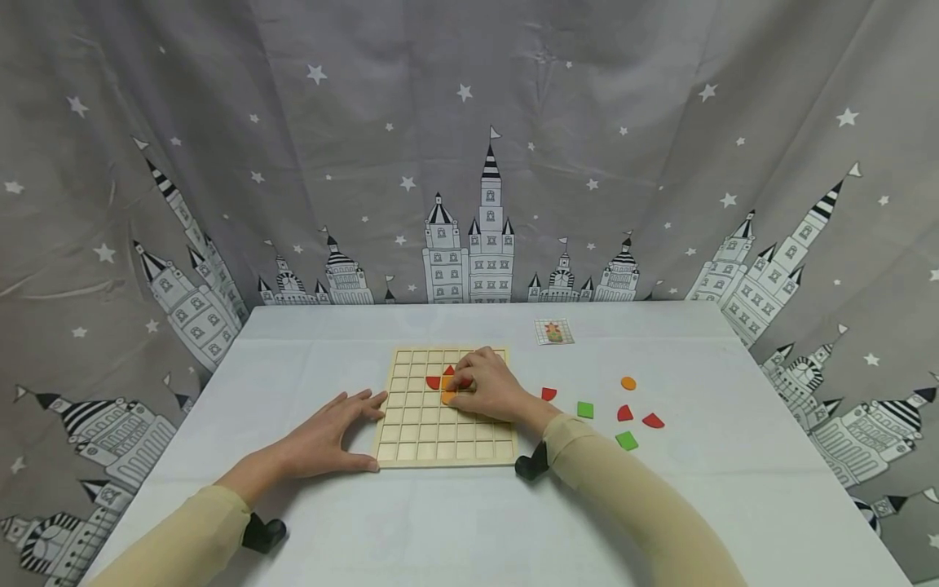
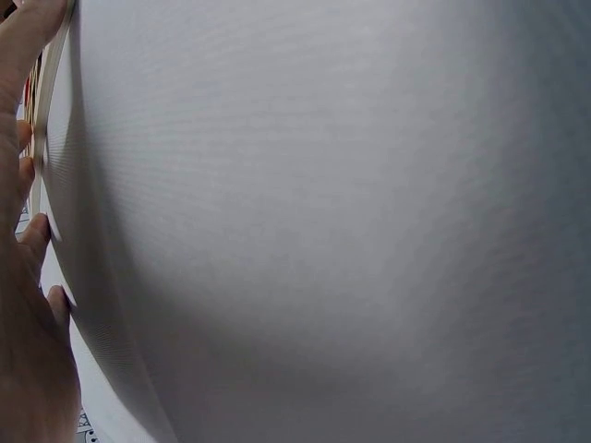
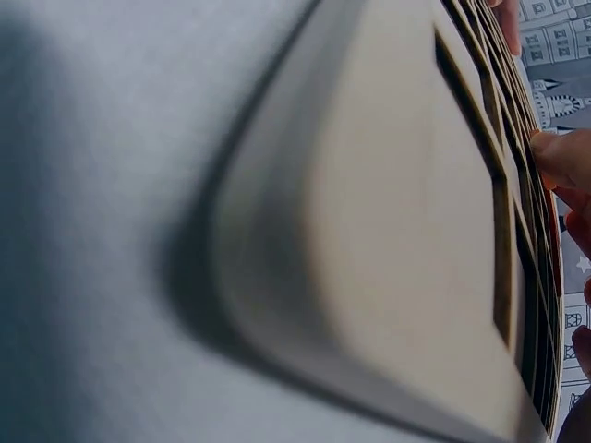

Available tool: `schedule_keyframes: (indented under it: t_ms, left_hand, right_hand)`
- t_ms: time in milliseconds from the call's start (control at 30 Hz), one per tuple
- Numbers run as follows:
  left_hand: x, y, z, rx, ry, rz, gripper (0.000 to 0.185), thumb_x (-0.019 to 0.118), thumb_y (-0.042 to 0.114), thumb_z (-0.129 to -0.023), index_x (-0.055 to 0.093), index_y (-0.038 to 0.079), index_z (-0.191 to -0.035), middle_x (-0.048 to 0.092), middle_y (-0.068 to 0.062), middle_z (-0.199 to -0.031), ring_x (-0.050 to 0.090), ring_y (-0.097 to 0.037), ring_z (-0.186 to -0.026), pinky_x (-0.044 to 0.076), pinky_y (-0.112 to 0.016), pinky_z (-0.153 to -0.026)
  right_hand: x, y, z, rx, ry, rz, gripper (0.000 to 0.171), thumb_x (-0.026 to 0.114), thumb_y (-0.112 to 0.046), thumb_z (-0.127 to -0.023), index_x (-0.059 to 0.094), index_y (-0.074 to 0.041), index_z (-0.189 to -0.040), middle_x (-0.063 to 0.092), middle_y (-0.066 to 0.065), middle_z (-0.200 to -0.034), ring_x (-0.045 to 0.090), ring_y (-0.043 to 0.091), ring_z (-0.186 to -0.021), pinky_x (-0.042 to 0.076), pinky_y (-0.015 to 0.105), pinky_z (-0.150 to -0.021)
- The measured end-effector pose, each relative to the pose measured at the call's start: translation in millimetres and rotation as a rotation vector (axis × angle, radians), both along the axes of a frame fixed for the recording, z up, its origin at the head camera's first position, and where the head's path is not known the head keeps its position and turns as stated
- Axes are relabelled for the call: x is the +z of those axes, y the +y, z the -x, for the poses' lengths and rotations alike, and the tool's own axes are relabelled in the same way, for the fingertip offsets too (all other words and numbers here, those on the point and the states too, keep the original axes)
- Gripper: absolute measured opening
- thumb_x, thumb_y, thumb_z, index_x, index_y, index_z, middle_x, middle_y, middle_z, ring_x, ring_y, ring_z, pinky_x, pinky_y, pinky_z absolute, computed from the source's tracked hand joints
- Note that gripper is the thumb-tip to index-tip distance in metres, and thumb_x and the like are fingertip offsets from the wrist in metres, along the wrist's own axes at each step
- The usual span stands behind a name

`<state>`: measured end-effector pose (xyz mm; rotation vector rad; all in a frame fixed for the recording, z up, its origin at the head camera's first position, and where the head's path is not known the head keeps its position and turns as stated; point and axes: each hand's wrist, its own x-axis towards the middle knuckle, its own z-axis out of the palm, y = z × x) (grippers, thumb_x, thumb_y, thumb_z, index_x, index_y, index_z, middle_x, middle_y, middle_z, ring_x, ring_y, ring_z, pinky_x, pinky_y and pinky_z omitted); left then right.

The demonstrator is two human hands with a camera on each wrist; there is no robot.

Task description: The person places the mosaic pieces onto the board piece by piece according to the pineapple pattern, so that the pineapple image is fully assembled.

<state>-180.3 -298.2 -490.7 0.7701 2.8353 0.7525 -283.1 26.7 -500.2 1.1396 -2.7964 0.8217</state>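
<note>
A pale wooden grid board [image 1: 418,451] lies on the white table. My left hand [image 1: 323,436] rests at its left edge, fingers spread, fingertips touching the rim. Over the board's middle, my right hand [image 1: 490,386] has curled fingers, with thumb and fingertips about an orange piece [image 1: 447,398]; its exact shape is partly covered. Red pieces [image 1: 434,382] sit in cells beside it, some partly hidden by the right fingers. In the right wrist view the thumb [image 3: 563,157] is at the grid. The left wrist view shows left fingers [image 2: 35,235] along the board's side.
Right of the board lie loose pieces: an orange disc [image 1: 628,382], green squares [image 1: 584,409] and several red quarter-rounds [image 1: 653,421]. A small picture card [image 1: 553,331] with a grid lies farther back. A grey castle-print curtain [image 1: 572,98] hangs behind the table.
</note>
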Motion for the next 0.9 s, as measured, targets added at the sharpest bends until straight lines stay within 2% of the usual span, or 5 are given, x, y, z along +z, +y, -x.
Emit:
schedule_keyframes:
  t_ms: [700, 900]
  left_hand:
    - [1.0, 0.2, -0.7, 0.003, -0.01, 0.001, 0.078, 0.082, 0.066, -0.073, 0.059, 0.017, -0.13, 0.036, -0.003, -0.164, 0.027, -0.036, -0.152, 0.01, -0.057, -0.126]
    - [0.7, 0.2, -0.2, 0.007, -0.008, 0.011, 0.078, 0.081, 0.067, -0.073, 0.059, 0.019, -0.131, 0.036, -0.002, -0.164, 0.027, -0.036, -0.152, 0.01, -0.057, -0.126]
  right_hand:
    - [4.2, 0.0, -2.6, -0.011, -0.031, 0.024, 0.015, 0.078, -0.04, -0.088, 0.08, -0.031, -0.1, 0.062, -0.011, -0.117, 0.044, 0.014, -0.117, 0.043, 0.035, -0.099]
    - [13.0, 8.7, -2.9, -0.021, -0.051, 0.054, 0.021, 0.081, -0.037, -0.087, 0.08, -0.027, -0.105, 0.061, -0.012, -0.116, 0.043, 0.014, -0.118, 0.04, 0.036, -0.104]
